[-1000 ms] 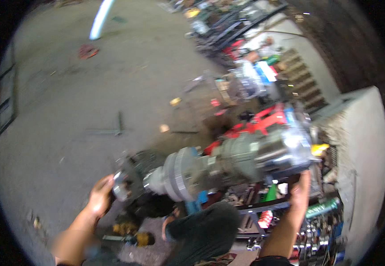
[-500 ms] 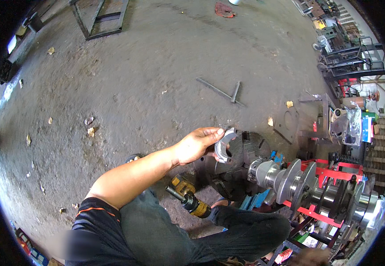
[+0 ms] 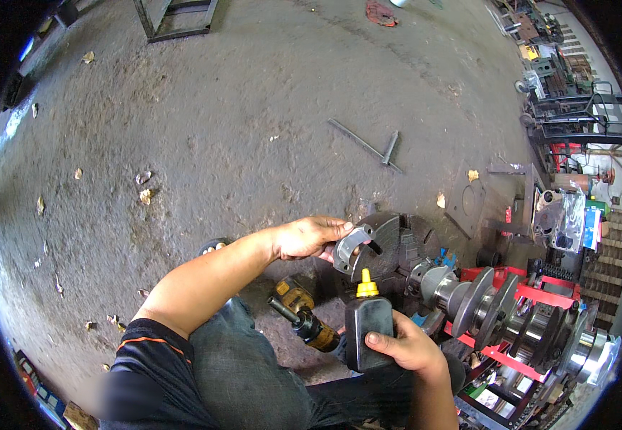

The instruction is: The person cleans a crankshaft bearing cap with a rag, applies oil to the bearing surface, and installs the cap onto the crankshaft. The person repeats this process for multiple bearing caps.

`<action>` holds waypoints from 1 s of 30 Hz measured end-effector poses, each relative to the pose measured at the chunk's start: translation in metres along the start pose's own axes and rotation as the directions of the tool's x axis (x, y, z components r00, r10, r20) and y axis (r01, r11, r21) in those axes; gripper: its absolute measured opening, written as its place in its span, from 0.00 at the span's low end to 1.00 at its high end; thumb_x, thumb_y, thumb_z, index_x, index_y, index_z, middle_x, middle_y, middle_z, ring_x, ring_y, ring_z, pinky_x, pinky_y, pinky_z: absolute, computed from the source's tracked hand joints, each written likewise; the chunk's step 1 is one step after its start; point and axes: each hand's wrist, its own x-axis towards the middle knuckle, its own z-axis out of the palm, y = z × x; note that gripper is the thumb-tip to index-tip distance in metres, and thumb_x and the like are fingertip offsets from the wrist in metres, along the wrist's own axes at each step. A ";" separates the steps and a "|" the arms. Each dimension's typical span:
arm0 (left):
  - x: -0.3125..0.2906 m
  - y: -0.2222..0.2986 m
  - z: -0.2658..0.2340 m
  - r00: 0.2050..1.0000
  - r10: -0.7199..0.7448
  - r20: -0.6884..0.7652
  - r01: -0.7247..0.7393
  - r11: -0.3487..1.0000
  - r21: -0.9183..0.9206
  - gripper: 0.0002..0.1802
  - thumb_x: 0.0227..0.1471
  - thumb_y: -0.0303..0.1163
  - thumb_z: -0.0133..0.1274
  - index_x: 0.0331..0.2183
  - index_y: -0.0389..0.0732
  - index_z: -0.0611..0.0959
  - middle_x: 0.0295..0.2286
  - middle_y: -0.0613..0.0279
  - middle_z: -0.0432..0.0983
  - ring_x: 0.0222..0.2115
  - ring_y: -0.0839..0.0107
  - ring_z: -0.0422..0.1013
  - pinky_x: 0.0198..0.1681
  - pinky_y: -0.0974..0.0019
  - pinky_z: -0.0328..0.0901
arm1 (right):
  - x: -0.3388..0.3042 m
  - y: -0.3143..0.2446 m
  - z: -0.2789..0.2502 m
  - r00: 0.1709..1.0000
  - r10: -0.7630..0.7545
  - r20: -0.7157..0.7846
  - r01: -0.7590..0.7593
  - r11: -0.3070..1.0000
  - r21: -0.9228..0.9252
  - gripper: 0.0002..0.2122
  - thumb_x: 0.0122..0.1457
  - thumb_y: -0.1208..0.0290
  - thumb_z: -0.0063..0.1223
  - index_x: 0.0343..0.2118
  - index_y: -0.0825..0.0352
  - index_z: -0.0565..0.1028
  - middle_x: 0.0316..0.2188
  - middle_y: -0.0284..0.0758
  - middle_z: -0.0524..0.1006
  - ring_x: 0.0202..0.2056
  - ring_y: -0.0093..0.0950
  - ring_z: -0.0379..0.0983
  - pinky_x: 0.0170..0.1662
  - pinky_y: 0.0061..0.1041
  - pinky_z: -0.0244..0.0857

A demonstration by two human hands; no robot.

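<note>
My left hand (image 3: 307, 238) pinches a grey, half-round metal bearing cap (image 3: 342, 252) between thumb and fingers. The curved inner face of the cap is turned toward the right. Just below it, my right hand (image 3: 413, 347) is wrapped round a flat black squeeze bottle (image 3: 368, 331). The bottle stands upright, and its yellow nozzle (image 3: 367, 285) points up near the cap without touching it. Beyond both hands is a round dark metal chuck (image 3: 388, 233). To the right lies a shiny crankshaft (image 3: 472, 295) with several journals and webs.
A yellow and black power driver (image 3: 304, 315) with a long socket is beside my knee, left of the bottle. Red metal frame bars (image 3: 501, 356) surround the crankshaft. Farther off, a T-shaped steel piece (image 3: 368, 147) lies on the concrete floor (image 3: 218, 129).
My right hand has come in from the lower right holding the black bottle. My left hand has moved slightly left and down, and the bearing cap is turned to a different angle.
</note>
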 end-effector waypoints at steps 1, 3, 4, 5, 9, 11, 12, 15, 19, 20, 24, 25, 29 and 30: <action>0.001 0.001 0.000 1.000 0.010 0.018 -0.011 1.000 0.018 0.29 0.70 0.54 0.41 0.58 0.43 0.77 0.48 0.67 0.79 0.46 0.77 0.74 0.52 0.66 0.69 | 0.001 -0.001 -0.002 0.998 -0.036 0.046 0.034 0.999 0.035 0.25 0.64 0.63 0.63 0.59 0.70 0.71 0.47 0.31 0.79 0.47 0.22 0.75 0.53 0.26 0.69; 0.002 0.002 0.000 0.999 0.007 0.050 -0.010 0.998 0.057 0.29 0.71 0.54 0.41 0.59 0.43 0.76 0.48 0.66 0.79 0.46 0.77 0.74 0.52 0.66 0.69 | 0.002 -0.002 -0.005 0.997 0.019 0.073 -0.025 0.996 0.083 0.24 0.65 0.62 0.61 0.59 0.70 0.71 0.47 0.31 0.79 0.47 0.21 0.75 0.53 0.25 0.69; 0.003 0.002 0.000 0.998 0.002 0.058 -0.007 0.997 0.082 0.29 0.71 0.54 0.41 0.59 0.43 0.76 0.48 0.66 0.79 0.47 0.77 0.73 0.52 0.66 0.69 | 0.004 -0.002 -0.006 0.996 -0.004 0.092 -0.004 0.996 0.088 0.24 0.65 0.61 0.58 0.59 0.72 0.72 0.47 0.32 0.79 0.46 0.22 0.75 0.52 0.25 0.70; 0.003 0.002 0.001 0.998 -0.003 0.067 -0.004 0.994 0.106 0.29 0.71 0.53 0.41 0.59 0.43 0.76 0.48 0.66 0.79 0.47 0.77 0.73 0.52 0.66 0.69 | 0.006 -0.001 -0.007 0.997 0.001 0.079 -0.010 0.994 0.106 0.24 0.65 0.61 0.57 0.59 0.72 0.72 0.47 0.32 0.80 0.46 0.22 0.76 0.51 0.25 0.70; 0.005 -0.003 0.004 0.998 -0.039 0.056 0.034 0.996 0.084 0.28 0.71 0.53 0.41 0.59 0.43 0.76 0.49 0.66 0.79 0.47 0.77 0.73 0.52 0.66 0.69 | 0.008 0.002 -0.015 1.000 0.030 0.003 -0.030 0.977 0.213 0.24 0.62 0.61 0.54 0.56 0.72 0.74 0.44 0.34 0.81 0.42 0.24 0.79 0.48 0.25 0.72; 0.006 -0.004 0.005 0.997 -0.040 0.073 0.035 0.997 0.072 0.28 0.71 0.53 0.41 0.59 0.43 0.76 0.49 0.66 0.79 0.47 0.77 0.73 0.52 0.66 0.69 | 0.008 0.005 -0.019 0.997 0.071 -0.030 -0.060 0.957 0.283 0.23 0.62 0.62 0.54 0.55 0.72 0.74 0.43 0.35 0.82 0.40 0.25 0.80 0.47 0.26 0.73; 0.006 -0.005 0.005 0.996 -0.039 0.080 0.034 0.997 0.067 0.28 0.71 0.53 0.41 0.59 0.44 0.76 0.49 0.66 0.79 0.47 0.78 0.73 0.52 0.66 0.69 | 0.009 0.008 -0.020 0.995 0.087 -0.053 -0.066 0.948 0.311 0.22 0.62 0.63 0.54 0.54 0.72 0.75 0.42 0.36 0.83 0.38 0.26 0.81 0.46 0.26 0.74; 0.004 -0.005 0.004 0.997 -0.024 0.077 0.019 0.997 0.069 0.28 0.71 0.53 0.42 0.59 0.44 0.77 0.49 0.66 0.79 0.47 0.79 0.73 0.52 0.67 0.69 | 0.012 0.011 -0.021 0.998 0.056 -0.016 -0.045 0.917 0.396 0.22 0.62 0.62 0.54 0.54 0.72 0.75 0.42 0.36 0.83 0.38 0.26 0.81 0.45 0.26 0.74; 0.003 -0.003 0.004 0.997 -0.042 0.064 0.037 0.996 0.084 0.28 0.70 0.53 0.43 0.59 0.44 0.77 0.49 0.67 0.78 0.47 0.79 0.73 0.52 0.67 0.69 | 0.015 0.009 -0.019 0.999 0.053 0.002 -0.051 0.938 0.343 0.23 0.62 0.63 0.55 0.56 0.72 0.74 0.44 0.35 0.82 0.41 0.25 0.80 0.48 0.26 0.73; 0.003 -0.003 0.004 0.997 -0.044 0.070 0.038 0.996 0.085 0.28 0.70 0.53 0.43 0.59 0.44 0.76 0.49 0.67 0.79 0.48 0.79 0.73 0.53 0.67 0.68 | 0.016 0.008 -0.018 0.999 0.039 0.013 -0.041 0.948 0.315 0.23 0.63 0.64 0.55 0.57 0.72 0.73 0.46 0.35 0.82 0.43 0.25 0.80 0.50 0.26 0.72; 0.005 -0.003 0.005 0.996 -0.025 0.089 0.024 1.000 0.015 0.28 0.71 0.53 0.42 0.60 0.44 0.76 0.49 0.67 0.79 0.48 0.78 0.73 0.52 0.67 0.68 | 0.016 0.011 -0.012 0.996 -0.086 0.040 0.074 0.972 0.224 0.24 0.64 0.68 0.57 0.61 0.70 0.70 0.51 0.34 0.79 0.51 0.25 0.75 0.57 0.28 0.68; 0.005 -0.002 0.004 0.995 -0.028 0.096 0.026 1.000 0.015 0.28 0.71 0.52 0.42 0.60 0.44 0.75 0.49 0.67 0.79 0.50 0.77 0.72 0.54 0.66 0.67 | 0.018 0.013 -0.011 0.996 -0.085 0.002 0.084 0.983 0.162 0.26 0.63 0.71 0.61 0.63 0.69 0.68 0.53 0.33 0.76 0.53 0.24 0.73 0.59 0.29 0.66; 0.001 0.006 -0.006 1.000 -0.016 0.019 0.015 0.997 0.075 0.29 0.71 0.51 0.41 0.61 0.42 0.75 0.50 0.63 0.79 0.51 0.72 0.73 0.54 0.67 0.66 | 0.026 0.033 -0.006 0.909 -0.320 -0.265 0.323 0.946 -0.034 0.25 0.59 0.77 0.65 0.58 0.68 0.68 0.51 0.33 0.75 0.52 0.25 0.73 0.58 0.29 0.67; -0.001 0.009 -0.010 1.000 0.024 0.003 -0.024 0.996 0.091 0.29 0.71 0.52 0.41 0.60 0.42 0.76 0.49 0.64 0.79 0.50 0.73 0.73 0.51 0.68 0.66 | 0.033 0.038 -0.004 0.823 -0.456 -0.339 0.456 0.886 -0.085 0.24 0.58 0.79 0.66 0.56 0.68 0.68 0.48 0.32 0.75 0.51 0.24 0.73 0.57 0.29 0.68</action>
